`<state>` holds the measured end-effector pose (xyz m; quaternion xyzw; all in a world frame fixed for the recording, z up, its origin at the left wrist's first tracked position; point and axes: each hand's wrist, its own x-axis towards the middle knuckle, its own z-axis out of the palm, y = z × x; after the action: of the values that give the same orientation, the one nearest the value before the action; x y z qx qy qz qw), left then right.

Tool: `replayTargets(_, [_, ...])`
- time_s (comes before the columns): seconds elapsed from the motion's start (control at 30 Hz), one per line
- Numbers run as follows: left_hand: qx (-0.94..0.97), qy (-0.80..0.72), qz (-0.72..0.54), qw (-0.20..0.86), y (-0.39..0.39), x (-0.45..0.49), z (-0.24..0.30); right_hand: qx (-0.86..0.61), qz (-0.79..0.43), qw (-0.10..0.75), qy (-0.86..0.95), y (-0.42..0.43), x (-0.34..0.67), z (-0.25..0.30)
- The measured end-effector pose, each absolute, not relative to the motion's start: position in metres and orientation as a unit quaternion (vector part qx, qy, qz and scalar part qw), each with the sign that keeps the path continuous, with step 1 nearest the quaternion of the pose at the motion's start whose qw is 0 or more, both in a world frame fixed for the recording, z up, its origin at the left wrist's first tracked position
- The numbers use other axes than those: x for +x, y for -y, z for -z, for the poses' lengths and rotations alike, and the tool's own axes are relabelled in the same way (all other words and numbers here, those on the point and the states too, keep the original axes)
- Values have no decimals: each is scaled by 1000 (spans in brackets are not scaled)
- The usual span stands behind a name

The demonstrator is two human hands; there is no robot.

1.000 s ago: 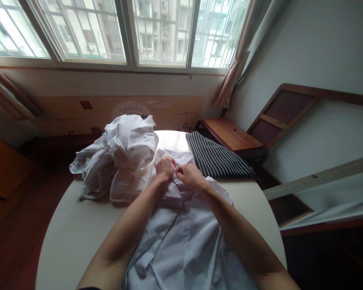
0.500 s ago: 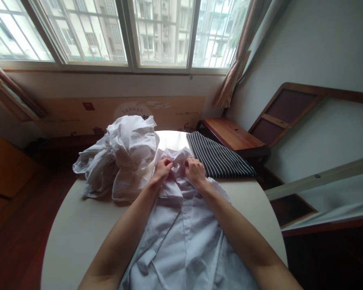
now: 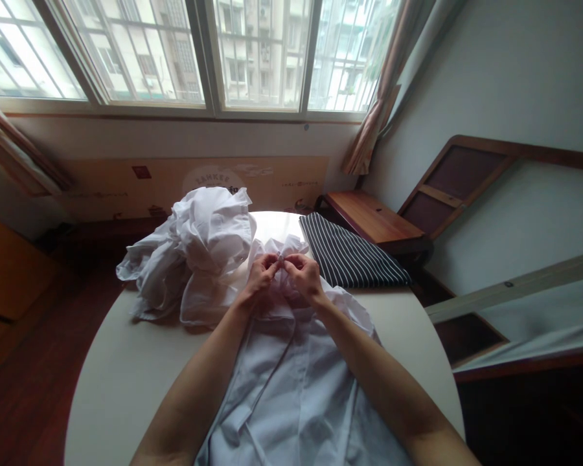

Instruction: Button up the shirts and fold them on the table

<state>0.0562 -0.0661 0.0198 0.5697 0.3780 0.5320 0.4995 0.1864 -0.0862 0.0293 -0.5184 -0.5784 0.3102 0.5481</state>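
Observation:
A white shirt [image 3: 291,382] lies spread along the table, its collar end away from me and its front running toward me. At the collar, my left hand [image 3: 263,273] pinches the cloth between thumb and fingers. My right hand [image 3: 302,273] meets it there, also pinching the fabric, and the fingertips of both hands nearly touch. Whatever small part of the collar is between them is too small to make out. Just left of my left hand rises a crumpled heap of white clothes [image 3: 208,239].
A dark cloth with white stripes [image 3: 354,255] lies folded at the right of the round white table [image 3: 121,375]. Beyond stand a wooden bench [image 3: 374,217] and a barred window [image 3: 257,58]. A wooden-framed panel [image 3: 459,171] leans by the right wall.
My right hand has moved left to my left hand, and the two collar sides have come together between my fingertips. The heap and striped cloth have not moved.

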Motion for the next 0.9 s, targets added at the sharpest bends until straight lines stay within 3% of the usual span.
replayTargets(0.37, [566, -369, -537, 505, 68, 55, -19, -426, -523, 541, 502, 83, 190, -30])
replayTargets(0.7, [565, -410, -521, 491, 67, 53, -21, -491, -359, 523, 598, 87, 187, -27])
replayTargets(0.9, [593, -438, -555, 385, 72, 59, -20, -545, -263, 506, 614, 90, 184, -27])
